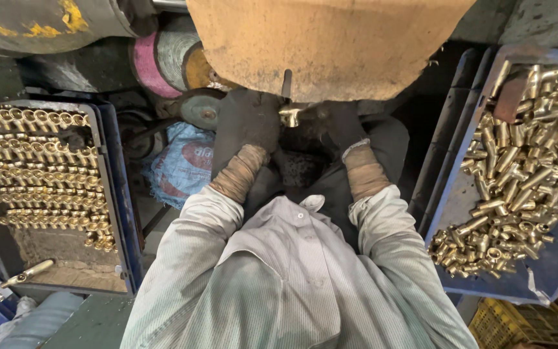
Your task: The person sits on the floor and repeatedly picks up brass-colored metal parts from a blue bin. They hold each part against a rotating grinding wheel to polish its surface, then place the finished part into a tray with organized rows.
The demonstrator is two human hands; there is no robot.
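Head view, looking straight down over a pale striped shirt (292, 278).

- Left hand (248, 123): dark glove, tan wrapped cuff at the wrist. Fingers curled closed around 1 end of a small brass fitting (290, 117).
- Right hand (342, 126): same dark glove and tan cuff. Closed on the other side of the fitting; exact finger contact is lost in the dark glove.
- Brass fitting: sits between the 2 hands, just under the lower edge of a large tan buffing wheel (330, 45). Whether it touches the wheel, cannot tell.
- Left side: blue tray (119, 194) holding brass fittings lined up in neat rows, filling the upper part; the lower part shows bare, dusty lining. 1 loose brass piece (28, 273) lies at the tray's lower left corner.
- Right side: second blue tray (460, 194) with a loose heap of brass fittings, unsorted, lying at all angles.
- Behind the left hand: a pink-rimmed wheel (146, 64) and a smaller grey-green disc (203, 108), near each other.
- Below them: a blue printed sack (182, 161), crumpled, between the left tray and the person's lap.
- Lower right corner: yellow crate (505, 323), partly in view.
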